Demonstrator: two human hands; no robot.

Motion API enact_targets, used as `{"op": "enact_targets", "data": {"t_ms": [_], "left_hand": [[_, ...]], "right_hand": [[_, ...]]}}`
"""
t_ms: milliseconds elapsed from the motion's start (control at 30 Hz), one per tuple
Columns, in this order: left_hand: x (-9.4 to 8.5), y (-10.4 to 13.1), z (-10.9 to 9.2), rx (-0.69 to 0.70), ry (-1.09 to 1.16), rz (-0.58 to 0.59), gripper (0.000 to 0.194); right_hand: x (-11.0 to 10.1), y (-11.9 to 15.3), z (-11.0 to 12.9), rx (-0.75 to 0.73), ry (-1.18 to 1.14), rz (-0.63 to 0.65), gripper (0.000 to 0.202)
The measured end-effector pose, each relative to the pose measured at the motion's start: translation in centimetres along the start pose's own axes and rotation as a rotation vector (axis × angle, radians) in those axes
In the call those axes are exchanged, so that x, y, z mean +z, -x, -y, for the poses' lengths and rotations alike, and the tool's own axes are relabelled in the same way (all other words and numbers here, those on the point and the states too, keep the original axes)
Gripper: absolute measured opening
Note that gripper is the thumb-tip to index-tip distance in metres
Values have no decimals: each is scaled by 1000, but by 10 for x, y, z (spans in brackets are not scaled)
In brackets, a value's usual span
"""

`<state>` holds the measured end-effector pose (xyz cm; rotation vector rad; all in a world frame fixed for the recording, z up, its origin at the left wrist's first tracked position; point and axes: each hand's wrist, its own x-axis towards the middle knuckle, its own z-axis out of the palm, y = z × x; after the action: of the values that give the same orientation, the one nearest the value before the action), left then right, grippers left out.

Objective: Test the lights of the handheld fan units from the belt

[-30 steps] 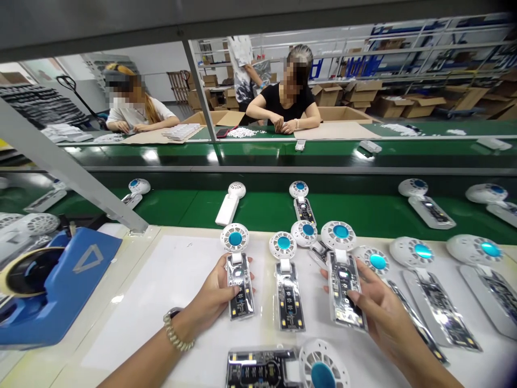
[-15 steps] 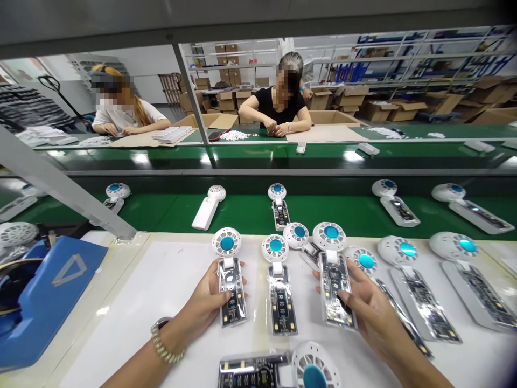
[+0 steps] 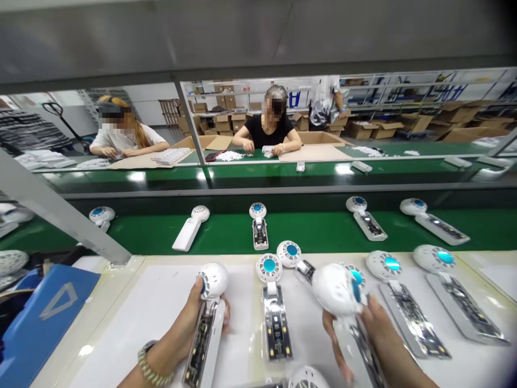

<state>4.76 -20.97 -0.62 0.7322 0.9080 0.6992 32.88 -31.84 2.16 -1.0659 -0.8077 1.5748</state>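
Note:
My left hand (image 3: 194, 310) is closed round a white handheld fan (image 3: 215, 281), turned on its side so its circuit board faces left. In my right hand (image 3: 374, 323) is another white fan (image 3: 335, 288), tilted, its round head towards me and its board side facing right; the fingers are partly hidden behind it. Between the hands a fan with a blue centre and exposed board (image 3: 277, 323) lies on the white work surface (image 3: 133, 302). One more fan head (image 3: 307, 377) shows at the bottom edge.
Several more fans (image 3: 416, 318) lie at the right. Beyond runs a green conveyor (image 3: 222, 226) carrying spaced fans. A blue holder (image 3: 60, 307) stands at left, beside a slanted metal post (image 3: 68, 210). Two people sit across the line; another stands behind.
Both held fans have been turned from board-up to sideways and sit lower in view. The view has tilted up, and fans on the conveyor appear further left.

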Motion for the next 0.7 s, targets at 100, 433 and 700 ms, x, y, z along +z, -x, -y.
{"op": "enact_targets", "data": {"t_ms": [100, 433, 700], "left_hand": [[-3, -22, -24, -16, -91, -152, 58], [-19, -132, -135, 423, -1118, -708, 33], [8, -144, -105, 461, -1413, -633, 30]], "right_hand": [[2, -22, 23, 63, -4, -4, 68], [-60, -189, 91, -146, 557, -472, 29], [-159, -187, 93, 114, 730, -751, 29]]}}
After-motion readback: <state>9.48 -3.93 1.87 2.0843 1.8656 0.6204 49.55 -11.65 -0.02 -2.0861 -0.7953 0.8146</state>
